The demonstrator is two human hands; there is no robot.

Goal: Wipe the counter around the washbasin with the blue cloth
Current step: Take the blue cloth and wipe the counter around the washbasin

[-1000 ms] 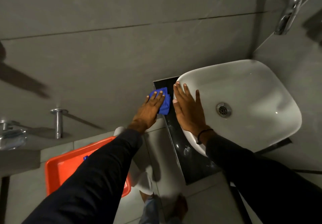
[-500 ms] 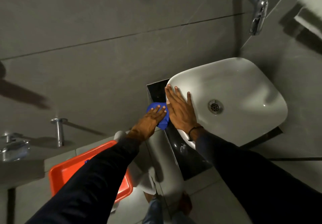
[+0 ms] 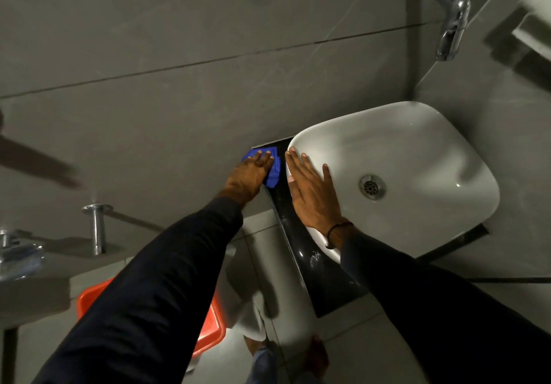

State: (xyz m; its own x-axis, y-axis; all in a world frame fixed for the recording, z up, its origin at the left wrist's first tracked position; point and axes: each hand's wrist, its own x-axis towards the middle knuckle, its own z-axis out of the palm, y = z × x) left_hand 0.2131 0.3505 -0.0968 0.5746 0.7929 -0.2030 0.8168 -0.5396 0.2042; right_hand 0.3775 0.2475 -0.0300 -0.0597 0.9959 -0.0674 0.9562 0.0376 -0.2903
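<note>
From the head camera, the left hand [image 3: 249, 174] lies flat, fingers stretched, pressing the blue cloth [image 3: 272, 168] onto the far left corner of the dark table [image 3: 301, 252], just left of the washbasin [image 3: 417, 151] and against the grey wall. Its grip is a flat palm press on the cloth, not a pinch. The right hand [image 3: 313, 195] rests spread and flat on the washbasin's left rim, holding nothing, a dark band at its wrist. The drain [image 3: 371, 187] sits mid-bowl; a chrome tap [image 3: 450, 19] hangs at the far side. Near left, low down, an orange tray [image 3: 211, 333] shows behind the left sleeve.
</note>
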